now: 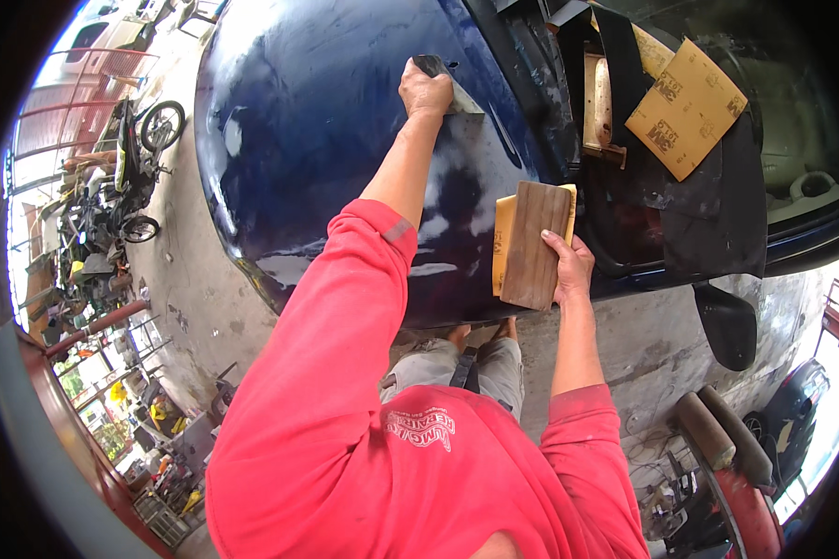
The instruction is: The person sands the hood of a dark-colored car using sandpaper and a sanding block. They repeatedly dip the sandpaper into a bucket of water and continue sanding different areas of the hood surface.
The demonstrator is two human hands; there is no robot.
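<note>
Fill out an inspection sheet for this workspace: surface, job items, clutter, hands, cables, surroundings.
Surface: dark blue car hood, with pale, cloudy patches.
Job items: dark sheet on the hood; wooden block with a yellow sheet showing behind it on both sides.
Clutter: black covering by the windshield, printed yellow square on it.
Hands: left hand on the dark sheet, finger closure unclear; right hand grips the block, thumb on top.
Cables: nothing seen for certain.
Surroundings: stained concrete floor, motorcycle and mixed parts at left, side mirror at right.
</note>
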